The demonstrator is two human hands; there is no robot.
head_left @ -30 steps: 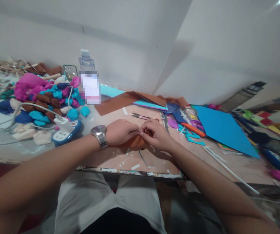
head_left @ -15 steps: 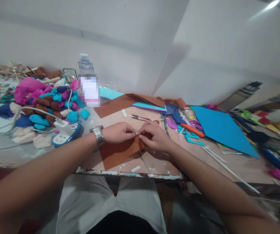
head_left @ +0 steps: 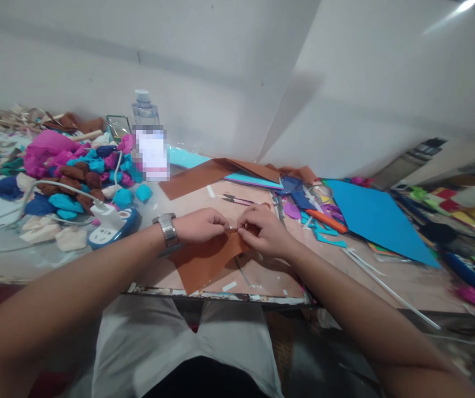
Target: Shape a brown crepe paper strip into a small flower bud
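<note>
Head view: we saw the left hand [head_left: 200, 225] at the centre of the frame, thumb and fingertip pinching the top edge of a brown sheet [head_left: 204, 262]. The right hand [head_left: 265, 229] was just beside it, right of centre, and pinched the same edge; its other fingers were curled. The sheet hung slanted below both hands, lower centre, its bottom corner near the front edge of the table [head_left: 279, 279]. We noted a metal watch [head_left: 168, 229] on the left wrist. Thin dark snips [head_left: 232, 198] lay just above the right hand, and a folded brown strip [head_left: 198, 178] lay above the left. Right of centre we had an orange handle [head_left: 326, 220], then a blue sheet [head_left: 380, 215]. At the left we got a blue-and-white socket block [head_left: 104, 236] below a heap of crumpled coloured pieces [head_left: 51, 149]; upper left of centre, a bottle [head_left: 145, 113] stood upright, its lower part hidden by pixelation
</note>
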